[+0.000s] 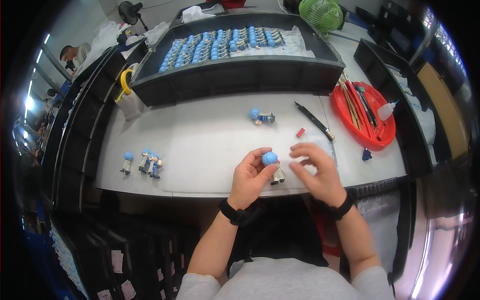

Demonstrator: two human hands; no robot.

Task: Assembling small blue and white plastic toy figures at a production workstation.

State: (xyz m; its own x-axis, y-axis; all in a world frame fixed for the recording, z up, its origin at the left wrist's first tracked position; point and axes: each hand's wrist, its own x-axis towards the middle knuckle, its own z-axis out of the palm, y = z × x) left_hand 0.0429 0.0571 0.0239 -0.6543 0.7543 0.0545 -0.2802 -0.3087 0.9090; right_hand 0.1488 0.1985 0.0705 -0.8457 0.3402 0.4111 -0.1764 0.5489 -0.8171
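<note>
A person at a white worktop (210, 135) holds a blue-haired figurine (270, 159) in the left hand (251, 175), its thumb and fingers closed around one side, while the right hand (317, 172) hovers just beside it, fingers curled and parted, apparently with nothing in its grasp. The risk, by all appearances, lies in that one-sided hold: should the thumb slacken or the smooth round head roll, the figurine could slip, and with the front edge of the worktop so near, a drop might carry on past it. Too hard a pinch could mark the painted surface or strain the slender legs. A sweep of the right hand outward might also knock the small red block (300, 132) or the slim black tool (314, 121) lying beyond it. The figurine sits between the two hands, touching the left and apart from the right, its blue head toward the far side and its pale legs pointing back to the person; a second figurine (259, 117) lies farther off, clear of both hands.
</note>
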